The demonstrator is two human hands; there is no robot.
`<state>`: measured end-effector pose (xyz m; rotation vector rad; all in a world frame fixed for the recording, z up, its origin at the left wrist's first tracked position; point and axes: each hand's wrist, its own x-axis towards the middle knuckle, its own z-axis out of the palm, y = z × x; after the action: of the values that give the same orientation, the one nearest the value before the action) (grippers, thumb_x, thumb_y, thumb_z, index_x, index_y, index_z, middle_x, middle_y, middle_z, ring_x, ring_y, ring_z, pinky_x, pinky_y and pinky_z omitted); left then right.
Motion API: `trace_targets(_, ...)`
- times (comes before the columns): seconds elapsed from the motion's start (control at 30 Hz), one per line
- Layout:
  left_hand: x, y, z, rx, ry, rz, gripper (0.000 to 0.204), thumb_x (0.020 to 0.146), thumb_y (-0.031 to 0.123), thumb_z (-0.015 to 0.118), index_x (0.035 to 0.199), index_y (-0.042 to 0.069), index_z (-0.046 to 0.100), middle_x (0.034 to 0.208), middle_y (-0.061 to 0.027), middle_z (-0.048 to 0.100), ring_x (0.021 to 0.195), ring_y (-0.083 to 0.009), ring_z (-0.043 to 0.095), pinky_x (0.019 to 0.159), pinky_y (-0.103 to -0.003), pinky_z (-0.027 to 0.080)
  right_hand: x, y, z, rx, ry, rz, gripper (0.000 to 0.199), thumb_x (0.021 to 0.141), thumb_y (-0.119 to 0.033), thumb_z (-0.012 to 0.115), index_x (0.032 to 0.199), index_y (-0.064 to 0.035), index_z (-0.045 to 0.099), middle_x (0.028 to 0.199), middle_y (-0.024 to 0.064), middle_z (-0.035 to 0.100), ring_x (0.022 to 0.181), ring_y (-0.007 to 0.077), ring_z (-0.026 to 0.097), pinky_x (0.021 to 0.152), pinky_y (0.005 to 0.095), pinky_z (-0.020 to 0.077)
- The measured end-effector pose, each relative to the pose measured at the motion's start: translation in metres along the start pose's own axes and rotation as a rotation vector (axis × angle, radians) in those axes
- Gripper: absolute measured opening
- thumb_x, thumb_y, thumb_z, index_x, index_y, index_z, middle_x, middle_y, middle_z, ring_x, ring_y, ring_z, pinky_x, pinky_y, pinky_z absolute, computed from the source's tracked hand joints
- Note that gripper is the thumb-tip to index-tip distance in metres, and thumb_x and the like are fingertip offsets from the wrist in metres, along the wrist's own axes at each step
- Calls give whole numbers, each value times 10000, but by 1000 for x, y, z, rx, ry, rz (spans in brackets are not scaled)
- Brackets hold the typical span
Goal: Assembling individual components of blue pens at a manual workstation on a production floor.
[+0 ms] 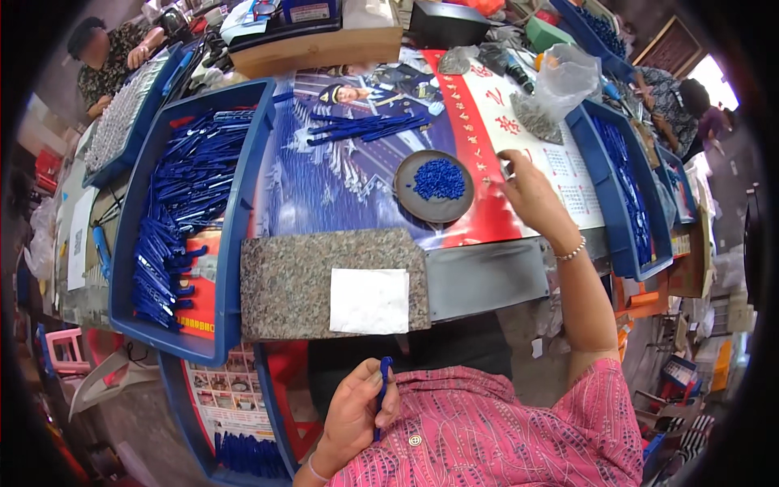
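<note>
In front of my pink patterned shirt, my left hand (pixel 357 410) is closed around a slim blue pen-like part (pixel 385 381), held nearly upright. My right hand (pixel 531 195) reaches over the poster-covered table, just right of a round dark dish (pixel 403 195). Its thumb and fingers pinch together at a small pale or silvery thing, too small to name. Heaped in that dish are tiny blue pieces (pixel 439 179). Beyond it lies a loose row of slim blue pen-like sticks (pixel 365 127). Nearest me are a speckled stone slab (pixel 292 284) and a folded white cloth or paper (pixel 370 301).
A large blue tray (pixel 235 268) of blue pen-like parts stands left; another blue tray (pixel 629 264) stands right. A clear plastic bag (pixel 568 77) sits at the far right. Behind are a wooden box (pixel 316 57) and clutter. Other people sit at far left and far right.
</note>
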<state>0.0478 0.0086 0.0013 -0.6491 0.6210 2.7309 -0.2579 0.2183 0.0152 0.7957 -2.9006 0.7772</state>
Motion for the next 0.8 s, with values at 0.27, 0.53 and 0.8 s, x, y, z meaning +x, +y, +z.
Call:
trace_targets(0.27, 10, 3, 4, -5, -37, -34, 125, 941, 165, 436, 939, 50, 487, 615, -57, 478, 464, -106, 390, 460, -234, 333, 8, 10, -3, -86, 13, 76, 370, 791, -117, 591, 1125, 8, 492, 870, 184, 608, 764, 313, 609, 706, 365, 471)
trace_targets(0.53, 15, 2, 11, 53, 1, -50, 133, 944, 179, 436, 956, 53, 479, 612, -56, 466, 441, -97, 368, 437, -232, 319, 7, 24, 8, -563, -193, -29, 215, 769, 4, 474, 970, -15, 401, 877, 263, 573, 725, 401, 597, 609, 455, 481)
trace_targets(0.8, 11, 9, 12, -70, -36, -48, 152, 945, 202, 438, 979, 60, 483, 611, -37, 446, 428, -84, 350, 430, -225, 298, 17, 35, -7, -331, -248, -165, 268, 739, 7, 467, 1006, -19, 453, 670, 176, 556, 642, 332, 566, 595, 385, 459)
